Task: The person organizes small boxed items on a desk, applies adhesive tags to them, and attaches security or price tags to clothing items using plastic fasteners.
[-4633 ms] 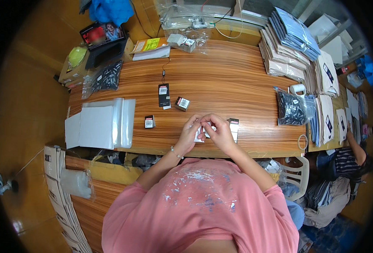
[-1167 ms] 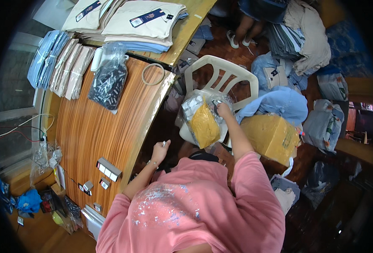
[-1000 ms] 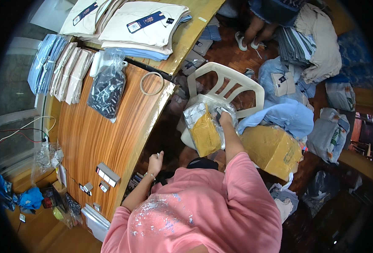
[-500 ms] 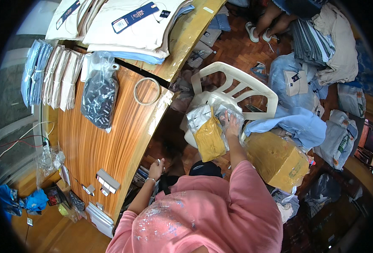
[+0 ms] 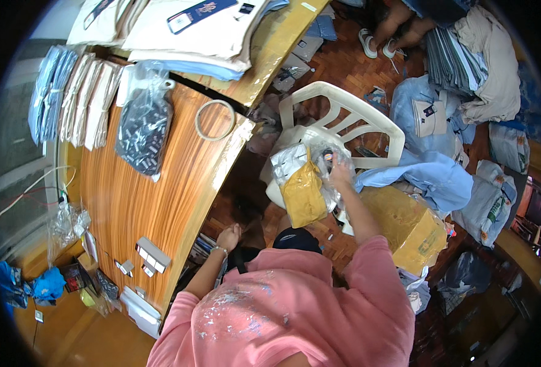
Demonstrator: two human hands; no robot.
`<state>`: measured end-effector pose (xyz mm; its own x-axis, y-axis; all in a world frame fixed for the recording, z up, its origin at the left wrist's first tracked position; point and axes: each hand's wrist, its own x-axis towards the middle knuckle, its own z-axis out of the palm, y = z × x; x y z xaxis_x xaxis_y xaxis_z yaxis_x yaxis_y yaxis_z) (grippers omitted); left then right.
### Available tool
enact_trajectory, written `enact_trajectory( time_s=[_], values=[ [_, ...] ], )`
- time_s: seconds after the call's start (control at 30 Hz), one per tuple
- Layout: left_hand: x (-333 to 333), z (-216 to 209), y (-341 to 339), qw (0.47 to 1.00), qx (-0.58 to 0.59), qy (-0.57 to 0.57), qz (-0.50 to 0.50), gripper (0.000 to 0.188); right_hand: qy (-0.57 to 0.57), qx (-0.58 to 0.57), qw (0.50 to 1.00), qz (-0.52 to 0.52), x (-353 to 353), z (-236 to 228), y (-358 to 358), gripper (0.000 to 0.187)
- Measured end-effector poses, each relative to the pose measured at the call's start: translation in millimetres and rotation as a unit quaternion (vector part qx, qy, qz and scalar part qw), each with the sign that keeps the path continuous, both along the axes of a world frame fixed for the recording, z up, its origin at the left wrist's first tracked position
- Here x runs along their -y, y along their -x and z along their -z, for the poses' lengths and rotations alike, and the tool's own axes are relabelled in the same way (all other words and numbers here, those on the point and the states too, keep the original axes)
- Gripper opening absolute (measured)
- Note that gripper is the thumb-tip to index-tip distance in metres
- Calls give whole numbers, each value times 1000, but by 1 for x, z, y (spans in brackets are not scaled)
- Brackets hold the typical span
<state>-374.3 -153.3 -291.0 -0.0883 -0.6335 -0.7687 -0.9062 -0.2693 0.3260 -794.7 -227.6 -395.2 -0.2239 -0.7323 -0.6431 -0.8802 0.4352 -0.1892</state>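
Observation:
On the white plastic chair [image 5: 394, 136] lie a yellow plastic package [image 5: 304, 194] and clear plastic bags [image 5: 292, 160]. My right hand [image 5: 342, 175] is at the right side of these bags, its fingers bent in beside a small dark round thing with an orange and white middle [image 5: 328, 156]. Whether the fingers grip that thing or only the plastic is unclear. My left hand [image 5: 229, 237] is closed, held low by the table's edge. What it holds, if anything, is hidden.
Left of me the wooden table [image 5: 178, 165] carries a tape roll [image 5: 214, 120], a clear bag of small black pieces [image 5: 143, 134] and folded garments [image 5: 191, 37]. A brown carton [image 5: 405, 226] and blue cloth [image 5: 423, 177] are at the right. Another person's legs [image 5: 399, 33] show farther off.
My right hand has drawn slightly right from lying spread on the plastic; the dark round thing now shows. A small white piece seen earlier at my left fingers is out of sight.

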Motion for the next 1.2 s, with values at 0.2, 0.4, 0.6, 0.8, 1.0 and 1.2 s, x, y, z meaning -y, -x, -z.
enact_trajectory(
  time_s=[0.2, 0.4, 0.6, 0.8, 1.0, 1.2],
  values=[
    [30, 12, 26, 999, -29, -32, -24, 28, -40, 333, 923, 187, 7, -100, 42, 112],
    [47, 48, 28, 998, -16, -53, -12, 54, -58, 563, 744, 356, -32, -184, 52, 90],
    [61, -94, 63, 952, -292, -79, -44, 70, -93, 696, 650, 293, -30, -246, -17, 84],
    [36, -225, 42, 772, -577, 7, -267, 91, -31, 635, 772, -14, 11, -328, -180, 105],
    [9, -255, -46, 581, -685, 7, -441, 73, 91, 597, 784, -140, 1, -369, -316, 93],
    [-12, -270, -142, 508, -715, 81, -474, 72, 95, 646, 751, -100, -17, -407, -417, 60]
  ],
)
